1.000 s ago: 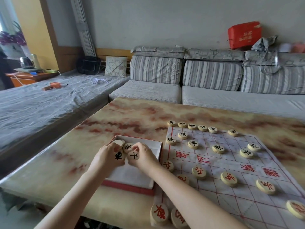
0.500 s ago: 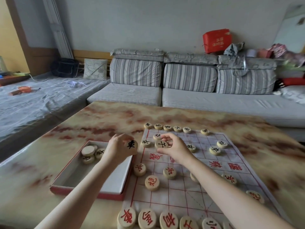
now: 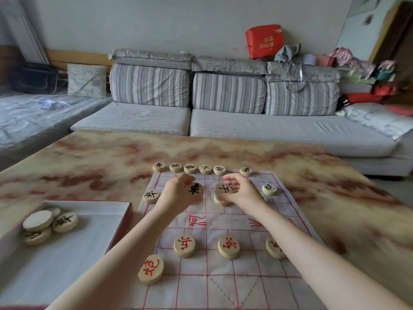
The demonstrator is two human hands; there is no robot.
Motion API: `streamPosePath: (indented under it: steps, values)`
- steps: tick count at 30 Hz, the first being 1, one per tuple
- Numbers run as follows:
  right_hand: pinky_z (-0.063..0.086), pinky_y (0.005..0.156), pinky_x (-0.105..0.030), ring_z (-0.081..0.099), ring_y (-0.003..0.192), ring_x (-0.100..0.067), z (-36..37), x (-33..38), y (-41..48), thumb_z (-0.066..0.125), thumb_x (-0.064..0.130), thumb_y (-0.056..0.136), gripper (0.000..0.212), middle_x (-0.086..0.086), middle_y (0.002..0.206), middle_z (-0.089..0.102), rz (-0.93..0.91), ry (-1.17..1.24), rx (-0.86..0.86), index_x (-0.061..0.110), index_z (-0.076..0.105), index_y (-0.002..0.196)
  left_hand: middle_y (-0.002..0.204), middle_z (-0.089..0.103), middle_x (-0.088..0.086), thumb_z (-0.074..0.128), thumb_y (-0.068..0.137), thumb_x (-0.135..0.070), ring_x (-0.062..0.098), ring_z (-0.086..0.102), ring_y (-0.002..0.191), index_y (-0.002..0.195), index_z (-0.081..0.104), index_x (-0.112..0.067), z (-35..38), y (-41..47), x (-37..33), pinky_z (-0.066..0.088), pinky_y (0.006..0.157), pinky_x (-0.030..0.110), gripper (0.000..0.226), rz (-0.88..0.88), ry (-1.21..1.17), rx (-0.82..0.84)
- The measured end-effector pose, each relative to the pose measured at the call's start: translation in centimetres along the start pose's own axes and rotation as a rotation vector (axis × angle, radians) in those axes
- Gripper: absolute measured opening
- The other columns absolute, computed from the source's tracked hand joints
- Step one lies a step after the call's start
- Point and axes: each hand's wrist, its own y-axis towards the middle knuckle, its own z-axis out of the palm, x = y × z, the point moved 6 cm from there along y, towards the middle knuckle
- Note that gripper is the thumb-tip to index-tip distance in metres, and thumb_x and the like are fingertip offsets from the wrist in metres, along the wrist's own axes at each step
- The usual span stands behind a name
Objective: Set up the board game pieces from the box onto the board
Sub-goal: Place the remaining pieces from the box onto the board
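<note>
Xiangqi setup, about halfway there. Both hands are out over the far half of the paper board, which lies flat on the marbled surface. The left hand has its fingers curled round a black-lettered disc, held face-up just above the grid. The right hand pinches the 士 piece between thumb and fingers, right over a third disc that sits on the board. Can't tell if those two touch.

Along the board's far edge there's a row of black pieces, six of them, with a gap before the last one on the right. One more black piece sits by the left edge near the left hand, and another is off to the right of the right hand.

On the near half are four red-lettered discs, the rightmost partly hidden by the right forearm.

The box, red rim and white inside, is just beside the board on its left. In its far left corner is a small heap of leftover discs, the top one blank side up.

A grey striped sofa runs behind the surface.
</note>
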Motion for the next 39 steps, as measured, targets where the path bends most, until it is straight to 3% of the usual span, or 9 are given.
streamPosePath:
  steps: [6, 13, 23, 28, 33, 36, 39]
  values:
    - [0.036, 0.099, -0.036, 0.049, 0.111, -0.015, -4.6, -3.8, 5.4, 0.082, 0.032, 0.064, 0.052, 0.008, 0.104, 0.066, 0.049, -0.323, -0.245, 0.024, 0.061, 0.111, 0.107, 0.066, 0.004, 0.079, 0.065, -0.026, 0.016, 0.06, 0.097, 0.113, 0.062, -0.017, 3.3, 3.1, -0.4, 0.041, 0.075, 0.02, 0.052, 0.03, 0.041, 0.035]
    - [0.022, 0.082, -0.03, 0.034, 0.117, -0.022, -3.7, -6.4, 12.2, 0.074, 0.033, 0.073, 0.05, 0.008, 0.114, 0.064, 0.065, -0.444, -0.232, 0.026, 0.055, 0.119, 0.105, 0.067, 0.002, 0.077, 0.066, -0.027, 0.013, 0.058, 0.091, 0.113, 0.062, -0.021, 4.7, 5.4, -0.3, 0.038, 0.072, 0.02, 0.049, 0.046, 0.073, 0.058]
    - [0.026, 0.093, -0.034, 0.037, 0.122, -0.023, -2.5, -8.0, 14.9, 0.073, 0.037, 0.075, 0.05, 0.004, 0.12, 0.063, 0.09, -0.646, -0.239, 0.022, 0.055, 0.12, 0.107, 0.066, 0.001, 0.08, 0.064, -0.028, 0.014, 0.06, 0.099, 0.114, 0.062, -0.019, 5.4, 6.1, -0.7, 0.042, 0.08, 0.021, 0.054, 0.097, 0.051, 0.076]
    - [0.026, 0.099, -0.032, 0.036, 0.124, -0.028, -2.9, -8.1, 13.8, 0.07, 0.041, 0.077, 0.058, -0.012, 0.128, 0.049, 0.113, -0.541, -0.22, 0.026, 0.05, 0.129, 0.111, 0.066, 0.002, 0.08, 0.066, -0.025, 0.015, 0.059, 0.102, 0.117, 0.061, -0.016, 5.8, 6.0, -0.3, 0.042, 0.083, 0.02, 0.055, 0.087, 0.048, 0.094]
    - [0.035, 0.101, -0.035, 0.043, 0.123, -0.03, -8.2, -10.3, 11.1, 0.065, 0.033, 0.081, 0.036, -0.012, 0.122, 0.056, 0.177, -0.386, -0.377, 0.024, 0.062, 0.116, 0.109, 0.066, 0.003, 0.079, 0.067, -0.023, 0.016, 0.06, 0.1, 0.116, 0.061, -0.015, 7.2, 6.2, -1.6, 0.043, 0.082, 0.021, 0.053, 0.105, 0.019, 0.102]
    - [0.04, 0.101, -0.038, 0.053, 0.116, -0.03, -12.5, -13.0, 9.3, 0.062, 0.018, 0.083, 0.027, -0.013, 0.116, 0.065, 0.237, -0.314, -0.424, 0.013, 0.065, 0.109, 0.103, 0.068, 0.006, 0.078, 0.067, -0.021, 0.021, 0.062, 0.097, 0.109, 0.065, -0.014, 8.7, 6.5, -3.3, 0.047, 0.084, 0.026, 0.044, 0.142, 0.012, 0.092]
    - [0.042, 0.101, -0.04, 0.057, 0.112, -0.033, -15.6, -15.6, 7.4, 0.06, 0.008, 0.085, 0.027, -0.019, 0.117, 0.063, 0.298, -0.312, -0.411, 0.0, 0.063, 0.11, 0.103, 0.066, 0.006, 0.077, 0.068, -0.022, 0.021, 0.06, 0.098, 0.108, 0.065, -0.012, 10.4, 7.2, -5.1, 0.042, 0.077, 0.022, 0.044, 0.167, 0.02, 0.104]
